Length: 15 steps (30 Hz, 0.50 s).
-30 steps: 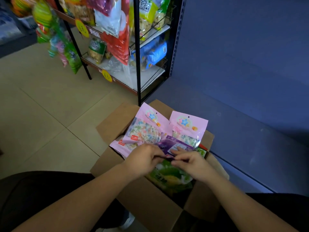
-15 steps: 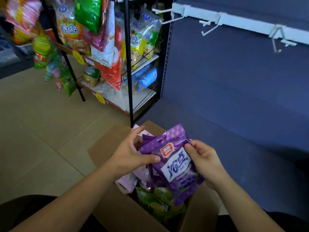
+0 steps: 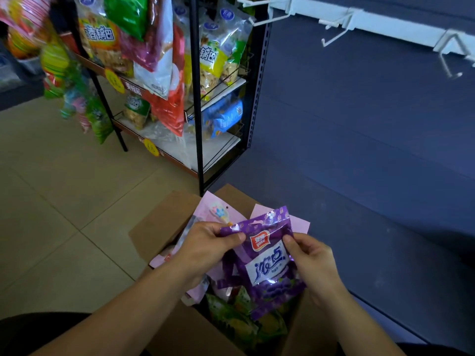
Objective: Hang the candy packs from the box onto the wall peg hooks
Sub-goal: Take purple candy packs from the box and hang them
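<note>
Pinching the upper left corner of a purple candy pack (image 3: 267, 268) with the left hand (image 3: 205, 249), thumb pressing on the front and fingers curling behind. Gripping the pack's right edge with the right hand (image 3: 312, 263), thumb lying on the front beside the red logo. Holding the pack upright, slightly tilted, just above an open cardboard box (image 3: 159, 227) sitting on the tiled floor (image 3: 64, 214). Hovering over pink packs (image 3: 218, 211) at the box's far side and green packs (image 3: 231, 317) at its near side. Looking past the box at a black rack (image 3: 194, 98) of snack bags on the far left. Facing a blue wall (image 3: 359, 124) with white peg hooks (image 3: 337, 33) sticking out of a white rail at the far right, well apart from the pack.
</note>
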Motion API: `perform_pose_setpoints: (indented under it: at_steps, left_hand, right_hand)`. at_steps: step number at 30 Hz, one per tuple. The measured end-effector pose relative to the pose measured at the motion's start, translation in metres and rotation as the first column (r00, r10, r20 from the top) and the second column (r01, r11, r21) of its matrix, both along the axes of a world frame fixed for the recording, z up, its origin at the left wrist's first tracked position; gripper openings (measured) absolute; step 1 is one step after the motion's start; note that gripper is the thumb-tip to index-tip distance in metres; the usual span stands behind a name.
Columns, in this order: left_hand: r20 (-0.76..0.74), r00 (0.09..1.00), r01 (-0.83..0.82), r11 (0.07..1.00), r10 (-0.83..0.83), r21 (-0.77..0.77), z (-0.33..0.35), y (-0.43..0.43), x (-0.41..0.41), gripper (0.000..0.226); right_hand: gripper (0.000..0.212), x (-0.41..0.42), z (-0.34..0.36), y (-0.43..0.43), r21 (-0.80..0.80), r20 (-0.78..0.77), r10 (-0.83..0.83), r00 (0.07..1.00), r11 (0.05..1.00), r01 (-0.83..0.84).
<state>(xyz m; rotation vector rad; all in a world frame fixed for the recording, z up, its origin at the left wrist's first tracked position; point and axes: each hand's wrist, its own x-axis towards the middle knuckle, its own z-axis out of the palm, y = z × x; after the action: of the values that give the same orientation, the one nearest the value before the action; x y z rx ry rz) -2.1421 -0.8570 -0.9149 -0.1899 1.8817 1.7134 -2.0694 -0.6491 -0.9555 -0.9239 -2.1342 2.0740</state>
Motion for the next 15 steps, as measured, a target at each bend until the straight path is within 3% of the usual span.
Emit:
perform_pose_setpoints:
  at_steps: [2,5,9,15]
  left_hand:
    - [-0.023,0.999,-0.045,0.999,0.045,-0.010,0.000,0.002,0.001,0.009]
    - [-0.072,0.996,-0.044,0.999,0.045,0.019,0.001,0.005,-0.001,0.012]
    - [-0.144,0.984,0.096,0.994,-0.102,-0.049,0.000,0.000,-0.006,0.027]
    - [-0.263,0.920,0.266,0.956,-0.291,-0.127,-0.007,-0.006,-0.009,0.012]
  right_hand:
    - [0.014,-0.003,0.000,-0.004,-0.077,-0.006,0.006,1.000,0.997,-0.006]
    - [0.032,-0.008,-0.001,-0.004,-0.091,-0.004,-0.010,1.000,0.996,0.009]
    - [0.015,-0.009,-0.005,-0.002,-0.107,-0.044,-0.071,0.996,0.992,0.066]
    - [0.011,-0.008,-0.008,0.001,-0.150,-0.001,-0.150,0.989,0.978,0.148]
